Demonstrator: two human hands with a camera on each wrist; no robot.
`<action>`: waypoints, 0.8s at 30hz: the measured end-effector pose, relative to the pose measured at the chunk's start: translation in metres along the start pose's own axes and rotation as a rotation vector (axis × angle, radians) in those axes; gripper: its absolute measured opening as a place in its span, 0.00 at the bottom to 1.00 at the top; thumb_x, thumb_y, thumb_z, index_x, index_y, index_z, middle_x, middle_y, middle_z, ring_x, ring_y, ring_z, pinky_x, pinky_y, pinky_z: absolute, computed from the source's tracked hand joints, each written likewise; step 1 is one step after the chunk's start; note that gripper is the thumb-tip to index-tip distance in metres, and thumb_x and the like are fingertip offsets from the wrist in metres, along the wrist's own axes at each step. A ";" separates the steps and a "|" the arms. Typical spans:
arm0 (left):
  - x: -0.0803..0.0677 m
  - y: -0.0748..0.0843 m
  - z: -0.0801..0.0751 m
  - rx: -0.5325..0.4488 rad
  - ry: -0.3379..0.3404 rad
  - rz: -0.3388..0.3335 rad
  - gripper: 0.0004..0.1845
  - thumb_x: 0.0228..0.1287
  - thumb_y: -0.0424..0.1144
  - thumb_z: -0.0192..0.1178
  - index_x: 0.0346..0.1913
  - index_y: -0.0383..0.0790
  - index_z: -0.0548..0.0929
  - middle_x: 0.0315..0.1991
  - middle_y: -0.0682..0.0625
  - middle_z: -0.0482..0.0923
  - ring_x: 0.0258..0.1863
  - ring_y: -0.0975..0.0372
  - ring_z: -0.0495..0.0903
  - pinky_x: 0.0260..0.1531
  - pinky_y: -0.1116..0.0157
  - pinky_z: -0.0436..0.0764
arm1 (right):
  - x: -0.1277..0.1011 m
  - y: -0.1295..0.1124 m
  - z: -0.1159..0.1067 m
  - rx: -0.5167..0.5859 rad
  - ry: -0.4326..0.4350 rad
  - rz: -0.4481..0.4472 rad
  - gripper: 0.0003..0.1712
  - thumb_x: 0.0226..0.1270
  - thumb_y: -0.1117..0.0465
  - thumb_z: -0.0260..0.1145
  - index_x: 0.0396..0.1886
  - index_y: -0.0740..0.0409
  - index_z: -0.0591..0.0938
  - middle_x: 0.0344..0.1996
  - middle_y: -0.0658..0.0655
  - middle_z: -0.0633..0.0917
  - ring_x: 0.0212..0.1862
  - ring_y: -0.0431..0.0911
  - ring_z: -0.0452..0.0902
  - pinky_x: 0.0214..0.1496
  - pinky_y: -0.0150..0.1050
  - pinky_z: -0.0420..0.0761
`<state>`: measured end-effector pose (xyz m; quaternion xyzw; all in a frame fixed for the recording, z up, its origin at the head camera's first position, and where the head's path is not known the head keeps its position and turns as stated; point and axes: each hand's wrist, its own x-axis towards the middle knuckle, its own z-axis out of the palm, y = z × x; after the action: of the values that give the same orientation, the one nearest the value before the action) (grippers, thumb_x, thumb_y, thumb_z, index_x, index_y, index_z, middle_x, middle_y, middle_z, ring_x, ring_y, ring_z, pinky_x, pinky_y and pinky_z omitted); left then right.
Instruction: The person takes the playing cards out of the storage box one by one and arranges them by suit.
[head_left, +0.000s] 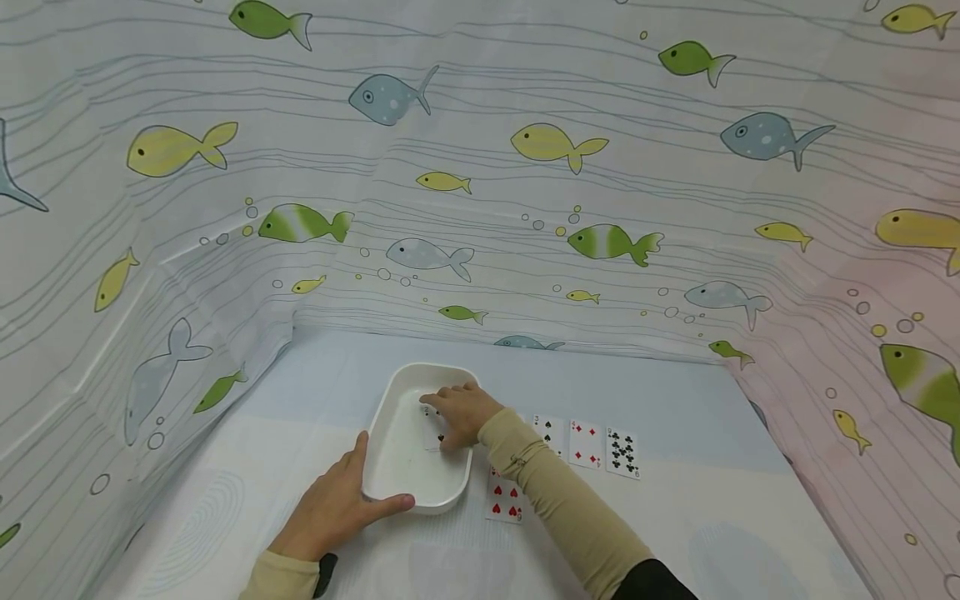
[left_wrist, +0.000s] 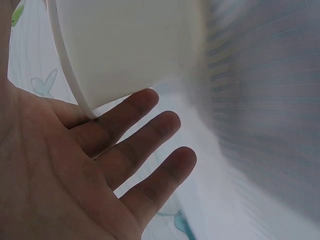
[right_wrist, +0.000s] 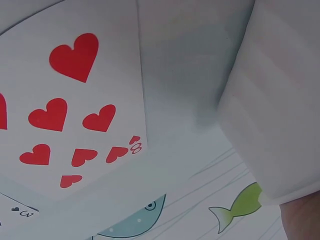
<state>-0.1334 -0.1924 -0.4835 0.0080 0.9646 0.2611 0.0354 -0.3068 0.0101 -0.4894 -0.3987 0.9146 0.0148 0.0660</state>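
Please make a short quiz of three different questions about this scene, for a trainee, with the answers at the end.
1. True or false: the left hand rests against the near end of the white tray.
2. Where is the right hand? A) on the table beside the cards B) inside the tray, on a card C) on the curtain
3. Fill in: the card lying under the right sleeve, nearest the tray, shows red ____.

Key: 1 true. 2 B. 3 hearts; it is the heart card, marked 8 in the right wrist view.
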 end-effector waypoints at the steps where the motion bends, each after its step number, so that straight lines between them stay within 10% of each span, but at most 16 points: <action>1: 0.000 0.000 0.000 0.001 -0.002 -0.004 0.71 0.50 0.75 0.66 0.79 0.25 0.47 0.68 0.27 0.67 0.61 0.40 0.75 0.55 0.42 0.75 | 0.000 0.000 0.000 -0.006 0.001 -0.002 0.49 0.56 0.43 0.75 0.77 0.38 0.66 0.65 0.47 0.77 0.66 0.43 0.72 0.75 0.42 0.59; 24: -0.001 0.001 0.000 -0.004 -0.011 -0.009 0.71 0.50 0.75 0.66 0.79 0.25 0.47 0.69 0.28 0.66 0.63 0.40 0.74 0.56 0.42 0.75 | -0.003 0.002 0.001 -0.050 0.083 -0.027 0.52 0.55 0.31 0.71 0.76 0.49 0.69 0.61 0.50 0.76 0.61 0.44 0.71 0.72 0.41 0.64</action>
<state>-0.1326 -0.1917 -0.4830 0.0052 0.9639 0.2630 0.0419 -0.3062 0.0144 -0.4905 -0.4129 0.9103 0.0204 0.0183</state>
